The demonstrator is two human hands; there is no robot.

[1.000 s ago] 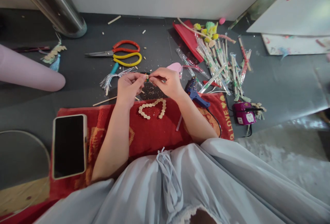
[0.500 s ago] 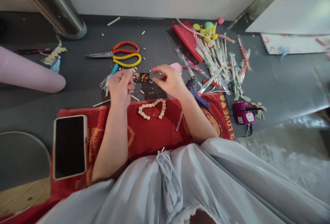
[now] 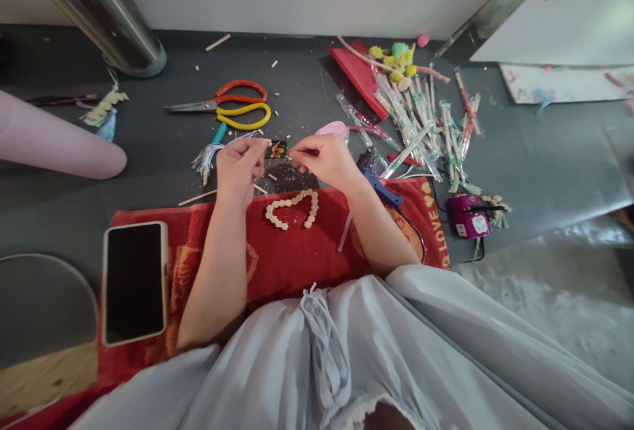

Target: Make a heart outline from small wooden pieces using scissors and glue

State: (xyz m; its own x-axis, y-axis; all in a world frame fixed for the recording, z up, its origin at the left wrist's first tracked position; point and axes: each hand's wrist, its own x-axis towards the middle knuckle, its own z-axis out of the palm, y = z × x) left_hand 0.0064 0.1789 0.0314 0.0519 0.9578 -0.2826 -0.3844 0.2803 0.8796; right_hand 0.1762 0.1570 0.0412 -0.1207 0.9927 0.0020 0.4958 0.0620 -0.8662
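Observation:
My left hand (image 3: 241, 169) is closed in a pinch, with a small pale piece (image 3: 268, 143) showing at its fingertips. Opposite it, my right hand (image 3: 324, 159) has thumb and fingers drawn together; whatever they hold is too small to make out. Between and behind the fingertips lies a dark, colourfully patterned piece (image 3: 277, 150) on the table. Below the hands, a curved outline of pale short stick pieces (image 3: 292, 202) rests on a red towel (image 3: 292, 258). Pale tassel threads (image 3: 204, 160) spread out left of my left hand.
Scissors with red and yellow handles (image 3: 242, 105) lie behind the hands. A blue glue gun (image 3: 379, 182) is beside my right forearm. Wrapped sticks (image 3: 416, 119) pile up at right, near a purple power adapter (image 3: 468, 216). A phone (image 3: 135, 283) lies on the towel at left.
My left hand has moved slightly right, bringing the pale piece over the patterned piece's left part. My right hand's fingers, apart before, have closed together.

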